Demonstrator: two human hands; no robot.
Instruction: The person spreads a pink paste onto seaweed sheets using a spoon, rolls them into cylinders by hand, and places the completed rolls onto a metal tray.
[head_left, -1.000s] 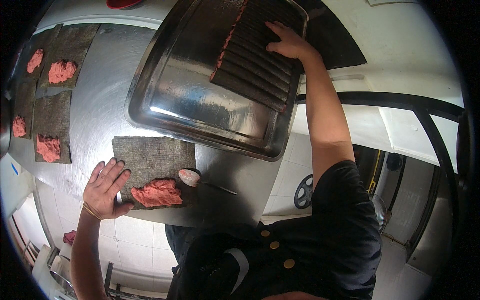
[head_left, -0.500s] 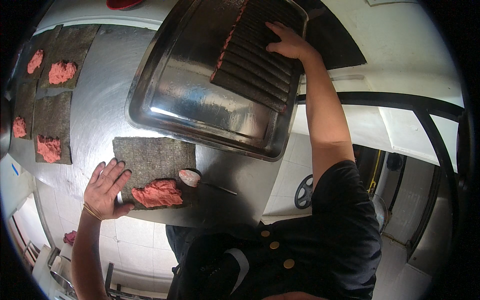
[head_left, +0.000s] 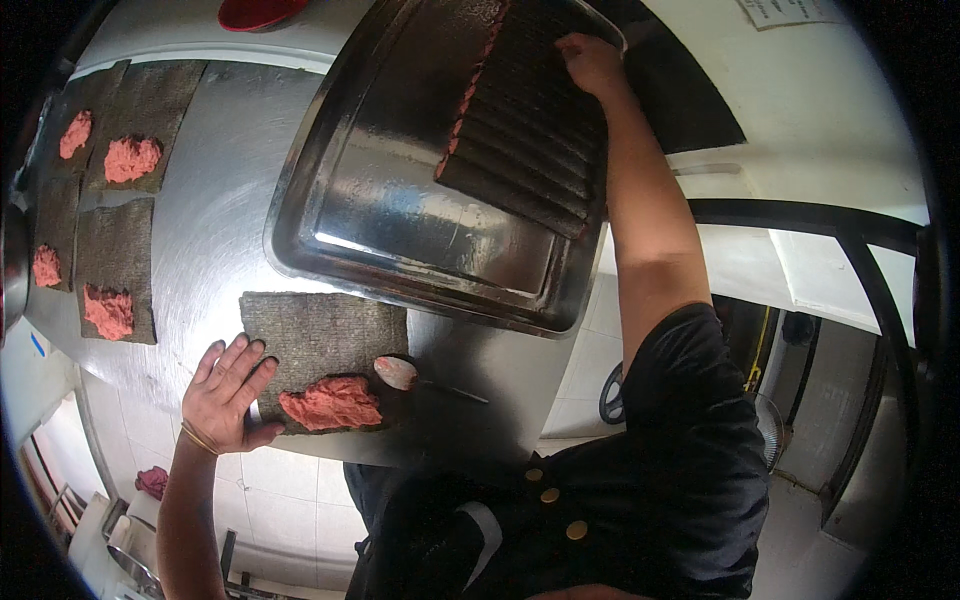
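Note:
My left hand (head_left: 222,392) lies open with fingers spread, its tips at the left edge of a dark seaweed sheet (head_left: 322,330) on the metal table. A lump of pink minced paste (head_left: 332,404) sits on the sheet's near part. Beside it, a spoon (head_left: 396,373) with paste on its bowl rests partly over the sheet's right edge. My right hand (head_left: 594,66) reaches over a large metal tray (head_left: 400,240). Its fingers are curled down on a row of seaweed rolls (head_left: 525,140); whatever they hold is hidden. Pink filling shows along the rolls' left ends.
Several more seaweed sheets (head_left: 120,225) lie at the table's left, each bearing a paste lump (head_left: 132,159). A red bowl (head_left: 260,12) stands at the far edge. The tray overhangs the table's right side, near a black metal frame (head_left: 790,213).
My right hand has gone from spread fingers to curled ones, shifting slightly farther away over the rolls. My left hand stays at the sheet's edge. The whole view has shifted slightly.

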